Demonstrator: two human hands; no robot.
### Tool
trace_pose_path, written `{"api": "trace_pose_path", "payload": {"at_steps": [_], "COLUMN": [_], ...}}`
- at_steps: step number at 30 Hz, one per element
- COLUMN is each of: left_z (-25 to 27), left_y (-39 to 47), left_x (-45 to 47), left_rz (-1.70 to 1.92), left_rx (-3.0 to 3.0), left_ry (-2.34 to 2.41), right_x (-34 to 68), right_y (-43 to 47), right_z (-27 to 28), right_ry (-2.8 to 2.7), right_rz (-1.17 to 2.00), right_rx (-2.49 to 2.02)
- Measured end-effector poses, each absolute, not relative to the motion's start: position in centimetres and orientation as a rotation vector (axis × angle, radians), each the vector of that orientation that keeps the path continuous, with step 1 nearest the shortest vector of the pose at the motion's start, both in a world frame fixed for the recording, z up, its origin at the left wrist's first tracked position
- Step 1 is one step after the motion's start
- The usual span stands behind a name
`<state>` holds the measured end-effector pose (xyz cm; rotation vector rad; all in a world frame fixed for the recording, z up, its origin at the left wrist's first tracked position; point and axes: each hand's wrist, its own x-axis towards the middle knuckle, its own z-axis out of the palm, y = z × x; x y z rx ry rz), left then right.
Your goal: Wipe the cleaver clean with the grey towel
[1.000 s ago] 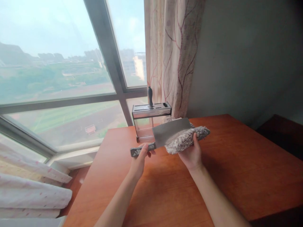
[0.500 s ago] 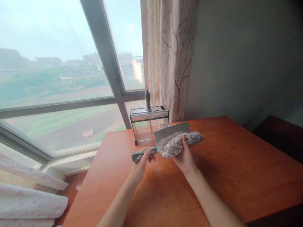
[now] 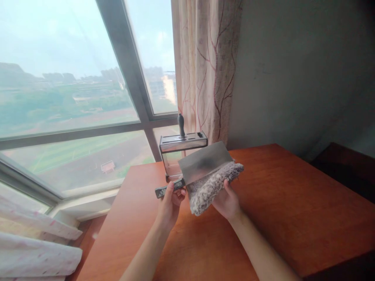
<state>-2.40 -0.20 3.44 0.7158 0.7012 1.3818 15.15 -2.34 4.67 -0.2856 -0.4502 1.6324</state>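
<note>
the cleaver's blade (image 3: 206, 160) is smooth metal and the cloth (image 3: 209, 192) shaggy.

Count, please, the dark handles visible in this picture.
2: the cleaver handle in the left hand, and the upright handle on top of the metal rack. Others may be hidden behind the cleaver blade.

Shows a bare, slender left hand (image 3: 170, 203) with a slim, round-tipped thumb (image 3: 168, 192) and narrow fingers (image 3: 179, 193). Narrows just behind that hand to a slim wrist, then widens evenly into a smooth, bare left forearm (image 3: 150, 244). Has, well matched in build, a bare right hand (image 3: 228, 202) with a long, tapering thumb and, just behind that hand, a likewise slim wrist, broadening into a smooth, bare right forearm (image 3: 259, 242). Appears too small at the fingertips to make out nails.
</note>
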Motion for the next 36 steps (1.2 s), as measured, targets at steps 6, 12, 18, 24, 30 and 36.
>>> {"api": "trace_pose_path", "payload": {"at_steps": [6, 12, 18, 24, 30, 36], "left_z": [2.9, 3.3, 3.4, 2.7, 2.2, 1.5], "left_y": [-0.8, -1.5, -1.3, -1.2, -1.6, -1.7], "left_x": [-2.2, -1.5, -1.2, -1.4, -0.6, -0.1], "left_rz": [1.329, 1.247, 1.175, 1.136, 1.156, 1.287], "left_rx": [0.912, 1.21, 1.303, 1.34, 1.339, 1.344], "left_ry": [0.75, 0.85, 0.904, 0.901, 0.859, 0.91], "right_x": [14.5, 14.7, 16.4, 18.1, 15.7, 13.6], "right_y": [-2.2, -1.0, 0.3, 0.6, -0.4, -1.1], "right_z": [3.9, 3.2, 2.5, 3.1, 3.1, 2.7], "right_ry": [-0.363, -0.314, -0.211, -0.187, -0.207, -0.24], "right_rz": [1.689, 1.689, 1.475, 1.367, 1.466, 1.605], "right_rx": [-0.363, -0.425, -0.49, -0.442, -0.438, -0.442]}}
